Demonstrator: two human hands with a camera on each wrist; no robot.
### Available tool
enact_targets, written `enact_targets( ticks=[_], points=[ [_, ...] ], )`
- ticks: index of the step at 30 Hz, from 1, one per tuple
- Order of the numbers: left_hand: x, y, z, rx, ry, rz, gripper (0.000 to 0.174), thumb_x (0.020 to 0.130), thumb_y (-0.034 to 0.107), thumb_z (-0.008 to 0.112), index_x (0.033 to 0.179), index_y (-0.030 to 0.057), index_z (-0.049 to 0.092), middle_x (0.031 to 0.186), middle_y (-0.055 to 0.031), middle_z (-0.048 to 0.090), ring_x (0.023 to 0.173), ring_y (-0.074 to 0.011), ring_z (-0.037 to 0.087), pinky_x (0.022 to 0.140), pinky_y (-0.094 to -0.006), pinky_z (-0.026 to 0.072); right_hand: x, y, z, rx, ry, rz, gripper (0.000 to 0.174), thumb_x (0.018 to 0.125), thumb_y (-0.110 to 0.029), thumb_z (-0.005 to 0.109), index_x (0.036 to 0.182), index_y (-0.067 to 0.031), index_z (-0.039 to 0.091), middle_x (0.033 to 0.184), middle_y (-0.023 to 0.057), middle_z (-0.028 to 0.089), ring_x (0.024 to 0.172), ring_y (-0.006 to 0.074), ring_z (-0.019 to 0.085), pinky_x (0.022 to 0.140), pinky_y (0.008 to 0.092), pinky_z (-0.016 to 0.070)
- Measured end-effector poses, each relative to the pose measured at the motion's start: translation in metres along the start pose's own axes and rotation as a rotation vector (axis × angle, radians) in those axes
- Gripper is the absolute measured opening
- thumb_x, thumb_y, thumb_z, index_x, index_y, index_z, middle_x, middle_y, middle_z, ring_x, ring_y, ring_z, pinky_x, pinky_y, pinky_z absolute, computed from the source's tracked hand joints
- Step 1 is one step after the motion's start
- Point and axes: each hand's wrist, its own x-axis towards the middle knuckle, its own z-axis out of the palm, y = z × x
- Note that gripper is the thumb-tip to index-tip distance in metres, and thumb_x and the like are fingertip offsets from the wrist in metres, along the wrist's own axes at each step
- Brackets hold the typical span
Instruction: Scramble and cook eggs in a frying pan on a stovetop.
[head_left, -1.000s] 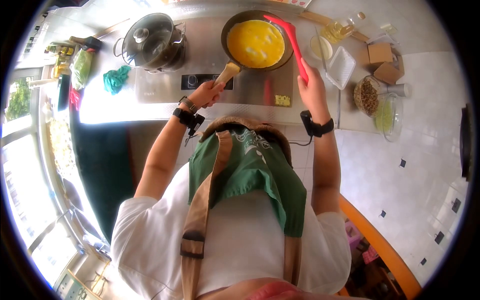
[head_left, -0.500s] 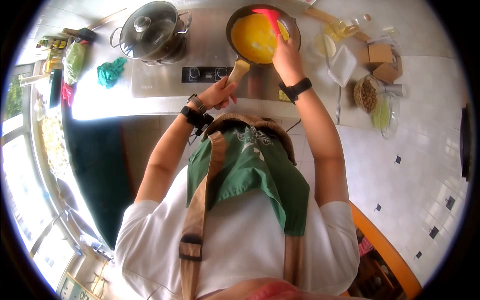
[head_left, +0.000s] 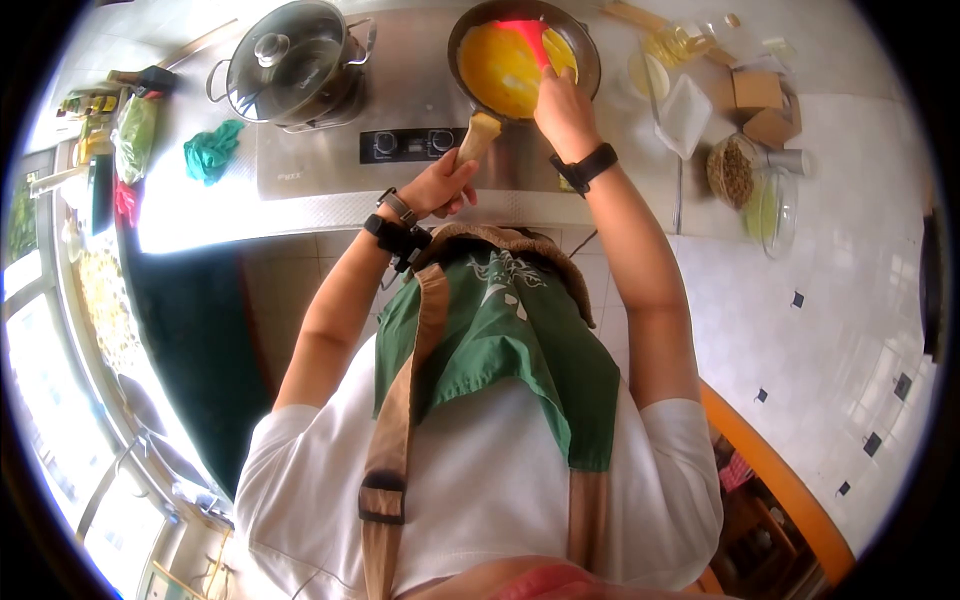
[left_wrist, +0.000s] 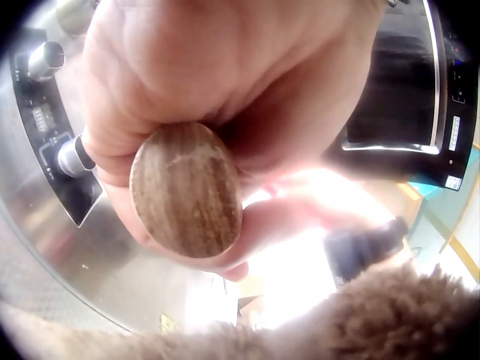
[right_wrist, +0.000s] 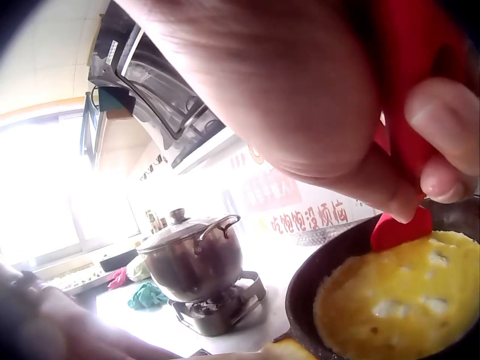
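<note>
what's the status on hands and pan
Left hand gripping wooden handle. Right hand holding red spatula at yellow layer in pan. Lidded pot left, clear of pan.

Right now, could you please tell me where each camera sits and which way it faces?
Head view: on the head, facing forward and down at the stove; the left hand, right hand and shirt show.
Left wrist view: on that wrist, facing the end of the wooden handle; the left hand shows, gripping it.
Right wrist view: on that wrist, facing the pan and lidded pot; the right hand shows, gripping the red spatula.
Head and right wrist share pan and lidded pot.
</note>
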Motion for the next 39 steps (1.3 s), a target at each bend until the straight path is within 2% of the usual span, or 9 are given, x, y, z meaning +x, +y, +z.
enact_targets(
  ticks=[11,24,26,32,39],
  points=[
    [0.004,-0.005,-0.001,-0.003,0.017,0.004,0.031,0.100,0.036,0.043,0.116,0.0089,0.041,0.072,-0.0069,0.059,0.045,-0.0056,0.043,0.037,-0.0207,0.0316,-0.042,0.002,-0.032,-0.008,-0.089,-0.062,0.024,0.084,-0.002,0.050,0.105,0.0091,0.054,0.098,0.0254,0.055,0.071,0.0369,0.065,0.062,0.0415,0.0547],
    [0.005,-0.007,0.008,-0.009,0.062,0.017,0.030,0.100,0.036,0.045,0.113,0.0093,0.044,0.067,-0.0023,0.054,0.045,-0.0053,0.043,0.038,-0.0204,0.0330,-0.084,0.002,-0.061,0.043,-0.158,-0.050,0.022,0.082,0.000,0.051,0.102,0.0088,0.053,0.095,0.0234,0.054,0.070,0.0379,0.062,0.061,0.0445,0.0520],
    [0.005,-0.008,0.007,-0.013,0.060,0.018,0.029,0.100,0.036,0.045,0.112,0.0096,0.044,0.067,-0.0020,0.054,0.045,-0.0052,0.043,0.038,-0.0202,0.0326,-0.088,0.003,-0.065,0.033,-0.202,-0.059,0.026,0.082,0.000,0.052,0.106,0.0082,0.053,0.095,0.0229,0.054,0.071,0.0385,0.062,0.063,0.0449,0.0522],
    [0.002,-0.002,0.010,-0.009,0.076,-0.031,0.031,0.099,0.039,0.046,0.110,0.0106,0.044,0.066,-0.0009,0.052,0.045,-0.0047,0.042,0.036,-0.0199,0.0301,-0.079,0.019,-0.069,0.132,-0.087,-0.017,0.036,0.082,-0.002,0.052,0.118,0.0038,0.052,0.096,0.0222,0.055,0.076,0.0399,0.063,0.068,0.0452,0.0535],
    [0.002,-0.002,0.009,-0.034,0.070,-0.046,0.032,0.098,0.041,0.047,0.109,0.0107,0.046,0.066,-0.0010,0.051,0.045,-0.0045,0.041,0.036,-0.0198,0.0287,-0.025,0.038,-0.037,0.024,0.011,-0.044,0.029,0.082,-0.003,0.052,0.109,0.0054,0.054,0.097,0.0249,0.057,0.078,0.0405,0.063,0.069,0.0453,0.0538]
  ],
)
